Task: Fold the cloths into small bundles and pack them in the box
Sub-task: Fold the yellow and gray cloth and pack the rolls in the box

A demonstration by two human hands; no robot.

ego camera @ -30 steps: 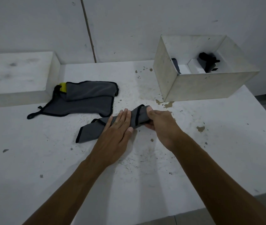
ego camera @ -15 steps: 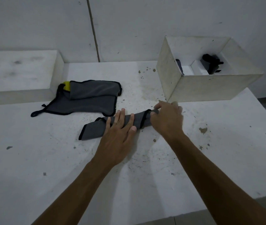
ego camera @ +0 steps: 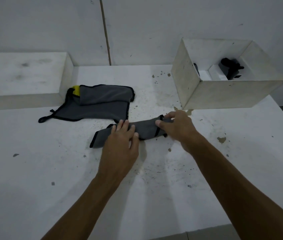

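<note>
Compared with a second ago, the right hand [ego camera: 177, 129] now sits on top of the box-side end of the narrow grey folded cloth strip with black edging [ego camera: 146, 129], where before it gripped that end from the near side. Its thumb now presses the upper face of the strip and its fingers curl over the far edge, pinching the end, which looks doubled over toward the middle. The left hand [ego camera: 121, 146] now lies a little farther from the open white box [ego camera: 223, 94] along the strip, fingers flat on the cloth. More grey fabric shows between the two hands than a second ago.
</note>
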